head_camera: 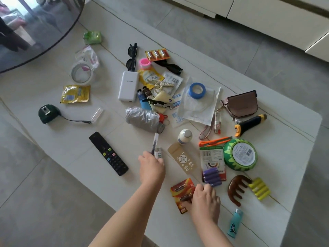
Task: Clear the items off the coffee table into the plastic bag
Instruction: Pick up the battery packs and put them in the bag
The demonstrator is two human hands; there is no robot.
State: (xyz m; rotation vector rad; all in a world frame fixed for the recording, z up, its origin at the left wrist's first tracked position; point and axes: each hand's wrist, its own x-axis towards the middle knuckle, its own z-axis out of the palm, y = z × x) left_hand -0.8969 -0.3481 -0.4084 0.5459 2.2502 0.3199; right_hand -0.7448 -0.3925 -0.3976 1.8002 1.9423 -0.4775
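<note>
The white coffee table (pixel 53 154) is strewn with many small items. My left hand (pixel 151 166) is shut on a pen (pixel 155 142) and a small white lighter (pixel 158 152), just right of a black remote (pixel 108 153). My right hand (pixel 204 198) presses on a red battery card (pixel 179 193) near the front edge, fingers curled over it. A beige remote (pixel 183 159), a purple battery pack (pixel 212 176) and a brown comb (pixel 235 188) lie close by. No plastic bag shows, unless it is the crumpled grey bundle (pixel 142 118).
Farther back lie a white power bank (pixel 128 86), sunglasses (pixel 132 57), blue tape (pixel 197 90), a brown pouch (pixel 243 104), a watermelon-print tin (pixel 240 155), a tape measure (pixel 48 114) and a turquoise lighter (pixel 235 222). A dark glass tabletop (pixel 35 24) overlaps the far left corner.
</note>
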